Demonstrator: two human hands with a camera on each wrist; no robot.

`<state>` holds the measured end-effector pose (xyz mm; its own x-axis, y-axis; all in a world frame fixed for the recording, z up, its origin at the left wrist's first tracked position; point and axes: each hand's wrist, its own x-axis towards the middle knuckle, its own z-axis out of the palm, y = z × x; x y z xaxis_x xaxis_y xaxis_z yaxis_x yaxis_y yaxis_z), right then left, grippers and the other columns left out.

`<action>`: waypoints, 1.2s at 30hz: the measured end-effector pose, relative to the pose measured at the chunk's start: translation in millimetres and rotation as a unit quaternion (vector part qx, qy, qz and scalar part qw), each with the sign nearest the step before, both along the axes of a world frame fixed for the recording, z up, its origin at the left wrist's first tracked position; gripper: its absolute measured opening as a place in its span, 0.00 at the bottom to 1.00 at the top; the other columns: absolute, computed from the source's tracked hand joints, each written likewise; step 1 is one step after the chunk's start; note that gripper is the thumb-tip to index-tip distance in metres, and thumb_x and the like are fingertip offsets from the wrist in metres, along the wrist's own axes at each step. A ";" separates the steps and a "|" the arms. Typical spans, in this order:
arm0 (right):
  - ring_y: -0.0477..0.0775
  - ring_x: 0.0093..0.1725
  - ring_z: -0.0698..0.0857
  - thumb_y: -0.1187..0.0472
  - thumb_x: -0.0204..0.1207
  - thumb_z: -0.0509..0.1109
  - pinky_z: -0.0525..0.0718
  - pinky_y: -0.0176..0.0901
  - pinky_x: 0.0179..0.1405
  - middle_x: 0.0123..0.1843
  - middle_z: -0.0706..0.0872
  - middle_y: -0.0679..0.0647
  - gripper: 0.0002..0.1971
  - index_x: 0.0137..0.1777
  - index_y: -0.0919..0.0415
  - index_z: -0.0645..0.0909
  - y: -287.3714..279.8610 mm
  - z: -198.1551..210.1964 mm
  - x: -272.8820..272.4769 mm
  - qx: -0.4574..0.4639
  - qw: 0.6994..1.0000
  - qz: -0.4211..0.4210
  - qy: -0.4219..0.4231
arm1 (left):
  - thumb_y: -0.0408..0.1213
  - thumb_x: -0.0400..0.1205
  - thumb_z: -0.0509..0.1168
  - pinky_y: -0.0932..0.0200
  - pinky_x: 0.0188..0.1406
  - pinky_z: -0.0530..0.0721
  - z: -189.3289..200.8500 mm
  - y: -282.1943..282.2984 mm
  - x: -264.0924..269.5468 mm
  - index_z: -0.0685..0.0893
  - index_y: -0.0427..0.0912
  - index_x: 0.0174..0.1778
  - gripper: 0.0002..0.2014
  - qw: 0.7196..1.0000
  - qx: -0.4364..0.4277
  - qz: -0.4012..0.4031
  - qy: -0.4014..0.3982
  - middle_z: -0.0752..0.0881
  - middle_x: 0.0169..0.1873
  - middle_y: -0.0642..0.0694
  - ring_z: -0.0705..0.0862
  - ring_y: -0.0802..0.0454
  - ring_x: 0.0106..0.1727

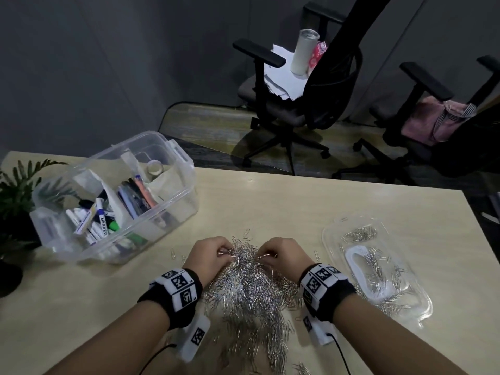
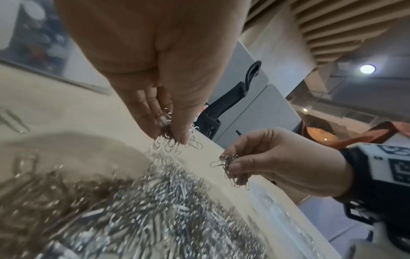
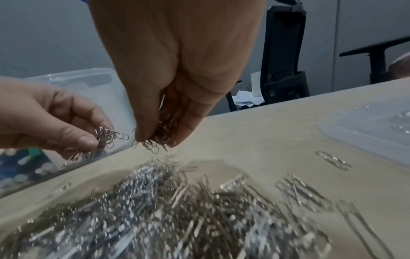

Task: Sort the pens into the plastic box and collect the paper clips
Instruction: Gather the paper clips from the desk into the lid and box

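Observation:
A big heap of silver paper clips [image 1: 251, 296] lies on the pale table [image 1: 270, 201] between my wrists. My left hand [image 1: 209, 255] pinches a bunch of clips [image 2: 166, 136] just above the heap's far end. Close to its right, my right hand [image 1: 281, 255] pinches another bunch of clips [image 3: 159, 138] at about the same height. The clear plastic box [image 1: 173, 201] stands at the left with several markers and pens [image 1: 100, 223] inside it.
A clear lid or tray [image 1: 422, 304] with scattered clips lies on the table to the right. A few loose clips [image 1: 173, 254] lie left of the heap. A potted plant [image 1: 16, 190] stands at the left edge. Two office chairs [image 1: 303, 85] stand beyond the table.

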<state>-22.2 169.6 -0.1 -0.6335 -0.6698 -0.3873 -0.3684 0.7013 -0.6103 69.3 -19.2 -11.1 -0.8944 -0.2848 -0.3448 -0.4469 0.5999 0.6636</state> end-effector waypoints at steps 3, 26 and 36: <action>0.42 0.44 0.80 0.58 0.74 0.75 0.76 0.32 0.48 0.49 0.89 0.52 0.09 0.52 0.58 0.89 -5.6 15.7 -2.1 -0.022 1.000 0.002 0.018 | 0.36 0.74 0.76 0.74 0.40 0.76 18.8 -6.2 2.0 0.88 0.48 0.48 0.09 1.000 0.015 0.013 0.018 0.88 0.40 0.53 0.83 0.60 0.41; 0.40 0.33 0.79 0.64 0.70 0.78 0.72 0.23 0.36 0.35 0.84 0.46 0.05 0.45 0.59 0.90 -149.0 129.1 -39.5 -0.144 0.983 0.035 0.111 | 0.46 0.79 0.69 0.62 0.46 0.72 94.0 -137.2 -39.4 0.91 0.43 0.46 0.10 0.992 -0.108 0.033 0.061 0.81 0.51 0.44 0.82 0.50 0.46; 0.50 0.51 0.85 0.64 0.74 0.74 0.79 0.38 0.57 0.52 0.89 0.54 0.10 0.55 0.60 0.88 -214.5 111.2 -37.7 -0.112 0.983 0.033 0.144 | 0.37 0.82 0.65 0.63 0.52 0.78 121.2 -154.2 -27.1 0.87 0.41 0.57 0.10 0.980 -0.070 0.105 0.153 0.89 0.51 0.48 0.85 0.52 0.53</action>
